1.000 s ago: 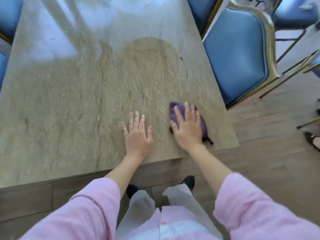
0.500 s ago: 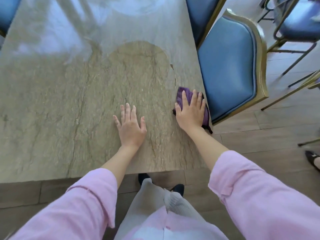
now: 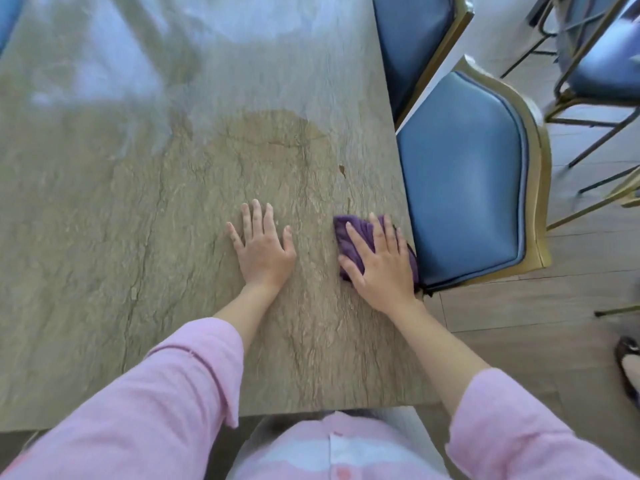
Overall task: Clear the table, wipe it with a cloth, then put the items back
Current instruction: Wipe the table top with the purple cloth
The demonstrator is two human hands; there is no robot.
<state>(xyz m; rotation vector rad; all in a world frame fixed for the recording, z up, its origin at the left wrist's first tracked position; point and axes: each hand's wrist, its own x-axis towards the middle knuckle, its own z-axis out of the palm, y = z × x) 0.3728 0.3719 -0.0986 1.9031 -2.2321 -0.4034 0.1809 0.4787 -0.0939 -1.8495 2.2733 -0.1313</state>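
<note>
- Our right hand [image 3: 381, 265] covers most of the cloth [image 3: 349, 237]; we see only its left part and a strip at the table's right edge.
- The table [image 3: 138, 202] runs past the top and left borders.
- The far chair [image 3: 412, 39] is cut off at the top.
- A shoe [image 3: 628, 368] at the right border shows only partly.

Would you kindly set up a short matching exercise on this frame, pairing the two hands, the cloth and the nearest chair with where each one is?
Things:
1. left hand
2. right hand
3. purple cloth
4. blue chair

Places or states:
A. beside the table's right edge, on the floor
B. flat on bare table
C. pressing down on the cloth
D. under a hand, near the table's right edge

Pairs: 1-B, 2-C, 3-D, 4-A
</note>
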